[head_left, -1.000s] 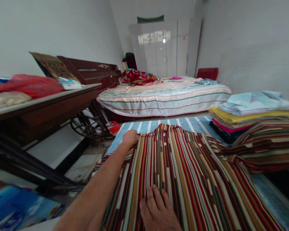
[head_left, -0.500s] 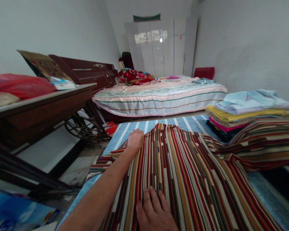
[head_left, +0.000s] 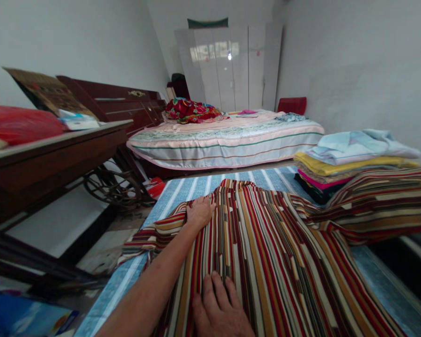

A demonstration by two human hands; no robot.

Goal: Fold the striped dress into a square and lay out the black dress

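Note:
A long-sleeved shirt (head_left: pixel 263 248) with red, tan, cream and dark stripes lies spread out, collar away from me. Its left sleeve runs off the side of the blue striped cloth (head_left: pixel 192 186) below. My left hand (head_left: pixel 200 211) rests on the shoulder near the collar, palm down, fingers laid out over the fabric. Close to me, my right hand (head_left: pixel 221 304) lies flat on the front of the shirt with its fingers spread. The right sleeve stretches out to the right, beside a stack of folded clothes (head_left: pixel 344 164).
Beyond stands a bed (head_left: pixel 228 145) with a red floral bundle (head_left: pixel 192 111) on it. At left is a sewing machine table (head_left: pixel 56 152) carrying a red plastic bag (head_left: pixel 21 125). A blue box (head_left: pixel 24 316) sits on the floor. White wardrobes (head_left: pixel 228 75) line the back.
My left hand has gone from a closed grip at the shirt's shoulder edge to lying flat, slightly nearer me. The right hand stays flat on the front. The view has shifted slightly.

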